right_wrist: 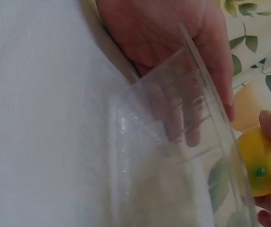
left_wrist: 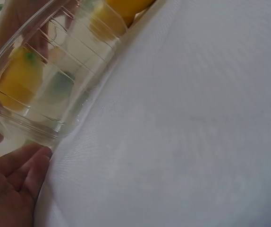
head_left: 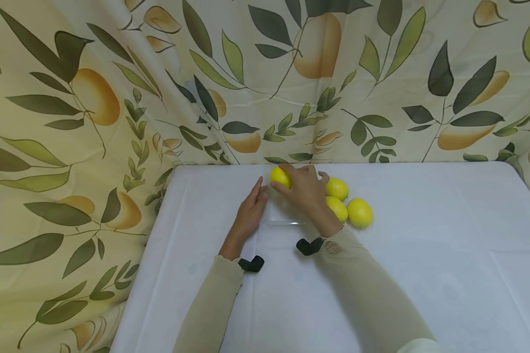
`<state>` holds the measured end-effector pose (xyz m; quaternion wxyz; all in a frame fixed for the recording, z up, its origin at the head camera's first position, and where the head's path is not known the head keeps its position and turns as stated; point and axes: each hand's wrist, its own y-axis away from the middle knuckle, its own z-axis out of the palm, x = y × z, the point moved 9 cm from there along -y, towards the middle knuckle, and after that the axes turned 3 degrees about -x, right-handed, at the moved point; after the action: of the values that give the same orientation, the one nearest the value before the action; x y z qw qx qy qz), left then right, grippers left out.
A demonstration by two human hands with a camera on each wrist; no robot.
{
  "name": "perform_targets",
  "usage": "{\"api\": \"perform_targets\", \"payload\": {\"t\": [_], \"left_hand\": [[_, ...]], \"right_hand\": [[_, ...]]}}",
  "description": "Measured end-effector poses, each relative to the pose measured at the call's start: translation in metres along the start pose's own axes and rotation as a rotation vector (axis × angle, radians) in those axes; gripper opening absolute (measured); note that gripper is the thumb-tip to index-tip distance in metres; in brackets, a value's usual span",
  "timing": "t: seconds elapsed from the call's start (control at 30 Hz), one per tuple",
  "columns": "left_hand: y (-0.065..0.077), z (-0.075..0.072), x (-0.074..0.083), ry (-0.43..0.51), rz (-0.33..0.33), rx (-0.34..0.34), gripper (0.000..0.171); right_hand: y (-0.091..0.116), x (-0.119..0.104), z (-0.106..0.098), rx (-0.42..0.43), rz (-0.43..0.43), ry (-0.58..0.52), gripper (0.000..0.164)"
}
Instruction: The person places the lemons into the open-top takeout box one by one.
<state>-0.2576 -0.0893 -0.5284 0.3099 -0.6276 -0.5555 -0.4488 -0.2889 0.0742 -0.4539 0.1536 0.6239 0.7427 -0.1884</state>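
On the white-covered bench [head_left: 269, 314] we see one clear plastic container [head_left: 284, 223], and the yellow lemon [head_left: 280, 176] is at its far left part, near the rim. The right hand [head_left: 306, 191] has this lemon between its thumb and fingers, which are bent only as much as the round body needs; in the right wrist view the green tip is left uncovered. We think such a grip suits a smooth fruit, because it holds from opposite sides. The left hand [head_left: 249, 211] stands upright along the left wall of the container, with its fingers mostly straight and spread little; it does not grasp, and seems only to lean on the wall. Probably it is placed there as a support, since a light box could slide easily on the cloth if it is pushed. Three other lemons [head_left: 360, 213] lie close together on the bench, just to the right of the container, and the right forearm partly covers one of them. We suppose that they are grouped on this side because the right hand can reach them with a short move. Whether the held lemon touches the plastic, we cannot tell.
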Motion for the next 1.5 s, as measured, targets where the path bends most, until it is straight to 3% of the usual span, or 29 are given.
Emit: {"api": "perform_targets", "payload": {"t": [0.3, 0.57, 1.0, 1.23, 1.5], "left_hand": [[-0.003, 0.001, -0.003, 0.011, 0.004, -0.012, 0.057], [-0.001, 0.002, -0.004, 0.018, 0.006, -0.023, 0.056], [-0.002, 0.001, -0.003, 0.006, 0.031, -0.012, 0.058], [-0.002, 0.004, 0.000, 0.015, 0.033, -0.020, 0.058], [-0.001, 0.001, -0.001, 0.004, 0.007, -0.014, 0.058]], "right_hand": [[-0.003, 0.004, 0.016, -0.015, 0.032, 0.058, 0.066], [0.002, 0.000, 0.025, -0.047, 0.005, 0.083, 0.058], [0.006, -0.005, 0.020, 0.008, -0.030, 0.154, 0.060], [0.008, 0.001, 0.008, 0.024, -0.009, 0.126, 0.062], [0.017, 0.020, -0.029, 0.082, 0.022, 0.035, 0.062]]}}
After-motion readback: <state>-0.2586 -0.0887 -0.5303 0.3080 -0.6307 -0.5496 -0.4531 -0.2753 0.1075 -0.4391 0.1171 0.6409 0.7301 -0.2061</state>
